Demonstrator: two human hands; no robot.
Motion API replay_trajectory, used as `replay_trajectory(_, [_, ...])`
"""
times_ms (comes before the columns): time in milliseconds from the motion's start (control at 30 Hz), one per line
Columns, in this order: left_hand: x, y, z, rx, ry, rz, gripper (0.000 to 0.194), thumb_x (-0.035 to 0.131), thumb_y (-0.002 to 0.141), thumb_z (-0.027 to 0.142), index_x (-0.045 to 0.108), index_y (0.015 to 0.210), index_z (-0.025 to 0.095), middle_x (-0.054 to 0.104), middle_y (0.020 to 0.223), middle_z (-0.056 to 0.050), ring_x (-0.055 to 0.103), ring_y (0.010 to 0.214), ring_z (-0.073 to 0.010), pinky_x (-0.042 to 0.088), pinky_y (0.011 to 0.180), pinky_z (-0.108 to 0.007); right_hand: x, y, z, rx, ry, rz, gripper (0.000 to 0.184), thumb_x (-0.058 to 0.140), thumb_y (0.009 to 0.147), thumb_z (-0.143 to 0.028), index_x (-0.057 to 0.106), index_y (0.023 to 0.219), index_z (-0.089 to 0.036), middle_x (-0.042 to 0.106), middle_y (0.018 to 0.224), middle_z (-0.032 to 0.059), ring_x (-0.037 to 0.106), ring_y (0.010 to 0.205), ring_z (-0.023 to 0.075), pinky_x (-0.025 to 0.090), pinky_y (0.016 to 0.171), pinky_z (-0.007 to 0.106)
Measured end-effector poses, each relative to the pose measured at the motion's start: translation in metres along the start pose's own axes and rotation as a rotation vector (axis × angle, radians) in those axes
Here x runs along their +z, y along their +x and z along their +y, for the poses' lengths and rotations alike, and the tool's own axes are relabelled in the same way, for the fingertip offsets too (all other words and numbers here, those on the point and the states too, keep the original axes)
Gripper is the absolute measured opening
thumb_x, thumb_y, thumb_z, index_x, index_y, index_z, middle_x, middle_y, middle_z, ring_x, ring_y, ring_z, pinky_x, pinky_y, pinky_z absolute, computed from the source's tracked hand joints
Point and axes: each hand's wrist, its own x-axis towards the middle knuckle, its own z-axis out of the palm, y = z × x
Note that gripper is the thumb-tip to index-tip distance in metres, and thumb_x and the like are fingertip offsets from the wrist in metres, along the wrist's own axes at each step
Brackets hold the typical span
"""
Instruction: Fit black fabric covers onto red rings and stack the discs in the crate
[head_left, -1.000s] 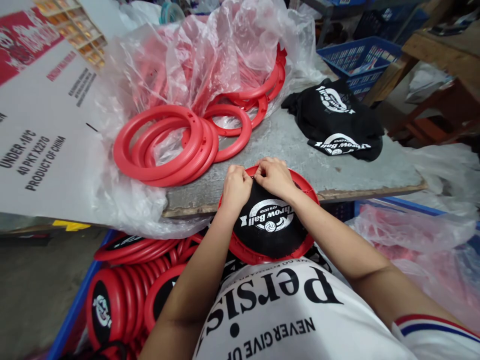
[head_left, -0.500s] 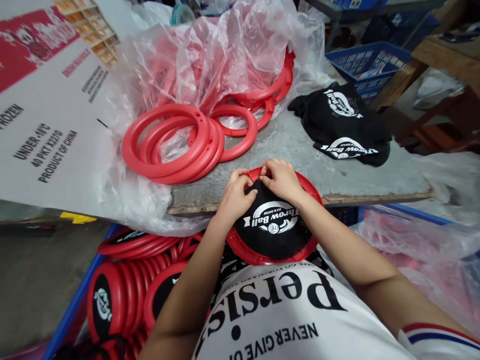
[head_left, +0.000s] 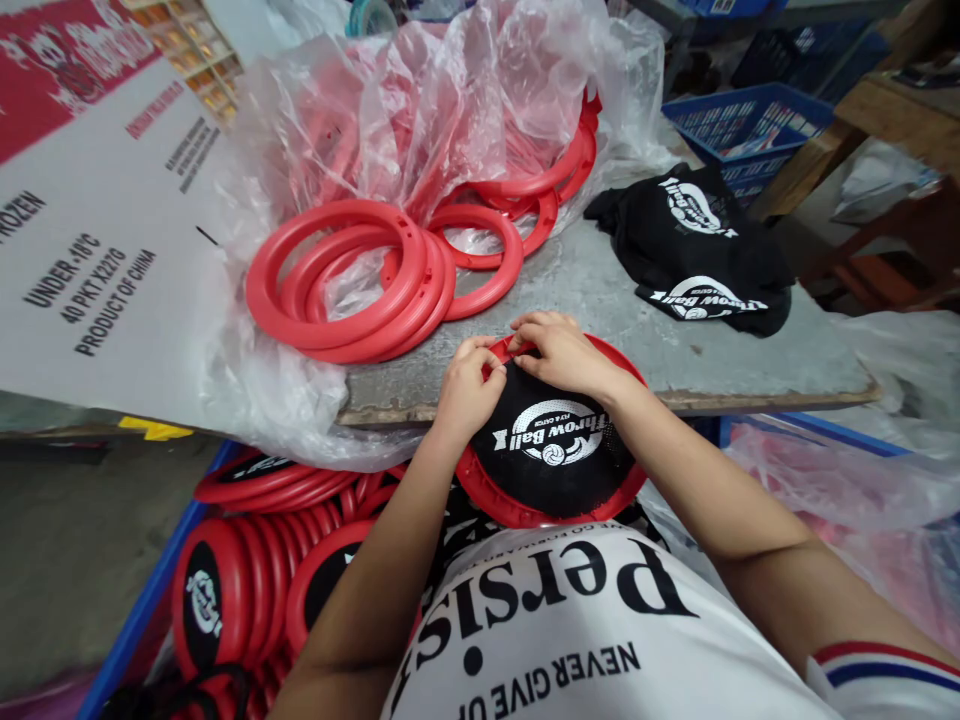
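Note:
A red plastic ring rests against my shirt and the table edge, with a black fabric disc printed "Throw Ball" across its middle. My left hand is closed on the ring's far left rim, thumb and fingers bent at the fabric's edge. Beside it, my right hand pinches the black fabric at the far rim, its fingers curled over the ring. My fingers partly hide the fabric's far edge.
Loose red rings lie ahead, near a clear plastic bag full of more. Black printed fabrics are piled at right. Below left, a blue crate holds several finished discs. A printed carton stands at left.
My left hand lifted its fingers off the fabric edge, opened a little, then closed again at the rim. My right hand stayed at the far rim, its fingers shifting slightly. The view moved slightly.

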Motion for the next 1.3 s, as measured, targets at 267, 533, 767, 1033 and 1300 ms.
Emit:
replay_trajectory(267, [0.003, 0.002, -0.002, -0.037, -0.048, 0.034, 0.015, 0.057, 0.082, 0.01, 0.059, 0.072, 0.02, 0.065, 0.12, -0.008, 0.063, 0.114, -0.0209, 0.047, 0.105, -0.039, 0.012, 0.01, -0.003, 0.041, -0.004, 0.007, 0.012, 0.058, 0.09, -0.022, 0.065, 0.081, -0.021, 0.068, 0.111, 0.0057, 0.056, 0.106, 0.0269, 0.037, 0.093, 0.042])
replay_trajectory(533, [0.005, 0.004, 0.001, -0.073, -0.018, 0.045, 0.017, 0.058, 0.082, 0.008, 0.057, 0.07, 0.02, 0.065, 0.12, -0.009, 0.062, 0.115, -0.0219, 0.047, 0.106, -0.039, 0.015, 0.008, -0.003, 0.053, -0.004, 0.037, 0.013, 0.057, 0.09, -0.022, 0.064, 0.079, -0.021, 0.069, 0.11, 0.0049, 0.055, 0.105, 0.0261, 0.036, 0.093, 0.041])
replay_trajectory(767, [0.011, 0.009, 0.002, -0.108, 0.029, 0.055, 0.022, 0.056, 0.079, 0.005, 0.053, 0.066, 0.022, 0.066, 0.111, -0.008, 0.063, 0.108, -0.0217, 0.05, 0.102, -0.039, 0.016, 0.01, -0.009, 0.129, -0.03, 0.033, 0.014, 0.056, 0.089, -0.02, 0.063, 0.076, -0.02, 0.07, 0.11, 0.006, 0.056, 0.104, 0.0268, 0.037, 0.092, 0.043])
replay_trajectory(1033, [0.005, -0.003, -0.003, -0.008, -0.006, 0.077, 0.015, 0.056, 0.082, 0.007, 0.06, 0.086, 0.021, 0.06, 0.127, -0.01, 0.059, 0.122, -0.0219, 0.045, 0.112, -0.042, 0.009, 0.009, -0.006, 0.118, -0.021, 0.031, 0.013, 0.056, 0.089, -0.021, 0.063, 0.078, -0.021, 0.069, 0.109, 0.0071, 0.056, 0.104, 0.0276, 0.037, 0.093, 0.043])
replay_trajectory(1300, [0.018, -0.039, -0.013, 0.043, 0.098, 0.119, 0.013, 0.06, 0.085, 0.014, 0.055, 0.094, 0.021, 0.055, 0.131, -0.014, 0.055, 0.127, -0.0265, 0.044, 0.112, -0.046, -0.005, -0.007, 0.024, 0.183, 0.023, 0.135, 0.005, 0.063, 0.086, -0.021, 0.067, 0.09, -0.022, 0.068, 0.107, 0.0062, 0.055, 0.107, 0.0291, 0.036, 0.095, 0.045])
